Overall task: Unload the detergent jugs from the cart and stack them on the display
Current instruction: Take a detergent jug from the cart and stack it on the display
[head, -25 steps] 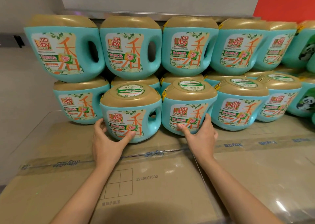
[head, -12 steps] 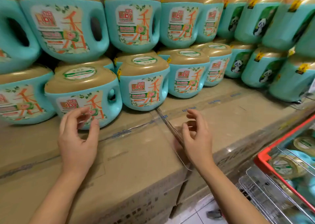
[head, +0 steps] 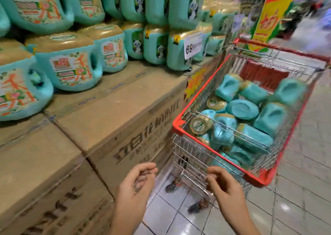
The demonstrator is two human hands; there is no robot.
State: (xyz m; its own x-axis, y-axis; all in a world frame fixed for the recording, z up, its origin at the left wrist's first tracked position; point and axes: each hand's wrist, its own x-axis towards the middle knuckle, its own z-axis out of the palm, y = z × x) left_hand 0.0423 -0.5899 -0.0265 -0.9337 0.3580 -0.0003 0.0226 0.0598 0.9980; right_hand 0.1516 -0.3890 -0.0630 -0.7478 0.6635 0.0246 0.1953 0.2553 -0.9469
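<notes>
Both bare forearms are stretched forward from the lower edge of the view, and nothing is held in either hand. The left hand (head: 138, 183) is seen just left of the near end of the shopping cart (head: 179, 124), palm turned inward toward the other hand, fingers loosely curled. The right hand (head: 223, 186) is held in front of the cart's near wire end, knuckles up and fingers loosely curled; whether the wire is touched cannot be told.
</notes>
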